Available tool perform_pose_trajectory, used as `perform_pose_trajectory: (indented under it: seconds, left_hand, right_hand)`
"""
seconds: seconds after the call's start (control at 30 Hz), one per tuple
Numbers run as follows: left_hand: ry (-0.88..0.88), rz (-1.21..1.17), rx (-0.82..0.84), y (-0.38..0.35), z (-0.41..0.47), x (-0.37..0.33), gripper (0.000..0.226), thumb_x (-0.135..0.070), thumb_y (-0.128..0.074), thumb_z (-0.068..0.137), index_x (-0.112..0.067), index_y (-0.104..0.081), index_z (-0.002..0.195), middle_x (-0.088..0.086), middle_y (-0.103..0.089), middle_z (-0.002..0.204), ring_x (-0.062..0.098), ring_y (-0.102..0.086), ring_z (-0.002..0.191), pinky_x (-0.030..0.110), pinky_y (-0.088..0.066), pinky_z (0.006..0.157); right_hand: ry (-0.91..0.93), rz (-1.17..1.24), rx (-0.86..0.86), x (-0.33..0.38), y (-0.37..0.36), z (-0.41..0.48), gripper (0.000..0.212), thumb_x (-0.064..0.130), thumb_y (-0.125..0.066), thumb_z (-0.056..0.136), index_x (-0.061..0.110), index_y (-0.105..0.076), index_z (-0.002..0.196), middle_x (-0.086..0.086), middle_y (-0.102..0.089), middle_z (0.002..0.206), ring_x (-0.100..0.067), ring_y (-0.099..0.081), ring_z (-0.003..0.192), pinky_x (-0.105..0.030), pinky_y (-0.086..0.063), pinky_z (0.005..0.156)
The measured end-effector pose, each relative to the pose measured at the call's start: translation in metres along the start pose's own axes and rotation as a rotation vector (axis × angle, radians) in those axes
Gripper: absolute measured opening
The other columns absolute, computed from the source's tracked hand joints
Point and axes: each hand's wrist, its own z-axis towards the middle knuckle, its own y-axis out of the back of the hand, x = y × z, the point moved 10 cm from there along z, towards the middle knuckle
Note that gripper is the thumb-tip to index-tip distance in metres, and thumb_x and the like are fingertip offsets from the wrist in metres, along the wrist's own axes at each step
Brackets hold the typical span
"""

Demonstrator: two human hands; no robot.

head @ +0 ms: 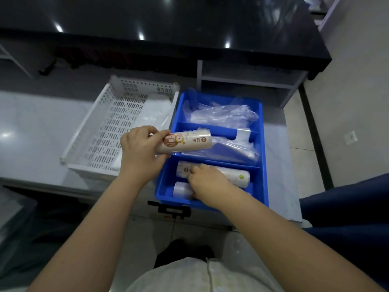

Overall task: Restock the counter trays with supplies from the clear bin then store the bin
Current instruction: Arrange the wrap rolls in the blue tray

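The blue tray point(164, 186) sits on the grey worktop point(31, 133) and has three compartments across its width. The person's left hand point(139, 148) is clenched round one end of a labelled roll of bags point(189, 142), with the thumb on top and fingers beneath. It holds the roll level above the tray's left wall, over the middle compartment. The right hand point(207, 180) is down inside the tray's nearest compartment, its bent fingers lying on a long white roll point(237, 178) with a green dot. Whether it actually grasps that roll or only rests on it cannot be told, since the hand hides the contact. A shorter clear roll point(182, 189) lies in the same compartment, just nearer the tray's front wall and partly under the wrist. Flat clear bags point(235, 152) fill the middle compartment, and crumpled clear bags point(223, 114) fill the far one. Touching the tray's left side stands a white perforated basket point(109, 140) with pale bags point(155, 110) in its far right corner. Beyond the tray are a grey shelf unit point(248, 81) and a glossy black countertop point(168, 22).
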Motion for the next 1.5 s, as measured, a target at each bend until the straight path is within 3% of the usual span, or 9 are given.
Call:
perform_pose_trajectory:
  seconds: [0.27,0.5,0.63,0.73,0.8,0.93,1.1,1.3,1.5]
  left_hand:
    - [-0.025,-0.054,0.015,-0.017,0.003,-0.006,0.055,-0.02,-0.083,0.063,-0.02,-0.068,0.115,0.007,-0.061,0.104,0.032,-0.053,0.099,0.043,-0.033,0.084]
    - [-0.055,-0.082,0.048,-0.034,0.012,-0.011,0.055,-0.022,-0.082,0.065,-0.022,-0.066,0.118,0.007,-0.06,0.107,0.031,-0.051,0.101,0.043,-0.031,0.086]
    - [-0.07,-0.08,0.041,-0.035,0.018,-0.009,0.055,-0.023,-0.083,0.064,-0.021,-0.067,0.117,0.007,-0.061,0.105,0.032,-0.052,0.099,0.044,-0.033,0.084]
    - [-0.083,-0.072,0.051,-0.036,0.019,-0.008,0.056,-0.025,-0.083,0.063,-0.022,-0.067,0.117,0.007,-0.061,0.105,0.031,-0.053,0.098,0.045,-0.034,0.083]
    - [-0.089,-0.064,0.063,-0.037,0.018,-0.008,0.056,-0.025,-0.083,0.063,-0.022,-0.067,0.117,0.006,-0.061,0.106,0.031,-0.053,0.099,0.045,-0.034,0.083]
    - [-0.096,-0.051,0.082,-0.037,0.015,-0.01,0.058,-0.024,-0.083,0.062,-0.021,-0.066,0.118,0.007,-0.061,0.106,0.032,-0.054,0.1,0.048,-0.035,0.085]
    - [-0.096,-0.065,0.085,-0.027,0.005,-0.022,0.059,-0.015,-0.081,0.058,-0.019,-0.068,0.115,0.008,-0.061,0.103,0.035,-0.054,0.097,0.047,-0.035,0.083]
    - [-0.203,-0.074,0.212,-0.032,-0.032,-0.07,0.064,-0.036,-0.08,0.062,-0.026,-0.062,0.122,0.001,-0.059,0.111,0.027,-0.052,0.102,0.043,-0.035,0.087]
    - [-0.242,-0.072,0.448,-0.074,-0.069,-0.099,0.065,-0.056,-0.062,0.078,-0.034,-0.044,0.137,-0.007,-0.048,0.125,0.018,-0.04,0.117,0.041,-0.027,0.103]
  right_hand:
    - [-0.123,0.023,0.041,-0.013,-0.015,-0.019,0.04,0.018,-0.066,0.084,0.014,-0.054,0.121,-0.009,-0.045,0.125,-0.029,-0.041,0.114,-0.044,-0.041,0.096]
    - [-0.051,0.108,-0.136,-0.016,-0.002,-0.027,0.039,0.021,-0.065,0.083,0.013,-0.049,0.118,-0.008,-0.044,0.12,-0.025,-0.038,0.105,-0.038,-0.039,0.09]
    - [-0.072,0.189,-0.195,-0.016,0.0,-0.039,0.046,0.027,-0.063,0.087,0.014,-0.041,0.125,-0.01,-0.048,0.131,-0.03,-0.039,0.121,-0.043,-0.03,0.105]
    - [-0.11,0.281,-0.238,-0.02,0.006,-0.047,0.048,0.023,-0.063,0.087,0.022,-0.036,0.127,-0.005,-0.056,0.122,-0.026,-0.047,0.111,-0.042,-0.032,0.102]
    - [-0.081,0.277,-0.274,-0.015,0.013,-0.05,0.056,0.022,-0.063,0.087,0.023,-0.031,0.133,-0.003,-0.053,0.125,-0.024,-0.047,0.112,-0.046,-0.027,0.109]
    - [-0.018,0.243,-0.452,-0.004,0.04,-0.064,0.059,0.022,-0.069,0.082,0.021,-0.038,0.132,-0.007,-0.055,0.119,-0.026,-0.051,0.105,-0.044,-0.043,0.096]
    - [-0.16,0.196,-0.709,-0.037,0.083,-0.094,0.059,0.019,-0.074,0.077,0.024,-0.047,0.13,-0.01,-0.055,0.122,-0.029,-0.046,0.111,-0.047,-0.039,0.098]
    - [-0.406,0.261,-0.726,-0.1,0.095,-0.127,0.058,0.017,-0.069,0.082,0.027,-0.045,0.134,-0.005,-0.047,0.131,-0.024,-0.035,0.12,-0.044,-0.03,0.104]
    - [-0.434,0.239,-0.673,-0.098,0.075,-0.13,0.056,0.019,-0.068,0.085,0.028,-0.045,0.135,-0.004,-0.048,0.13,-0.023,-0.035,0.12,-0.039,-0.028,0.104]
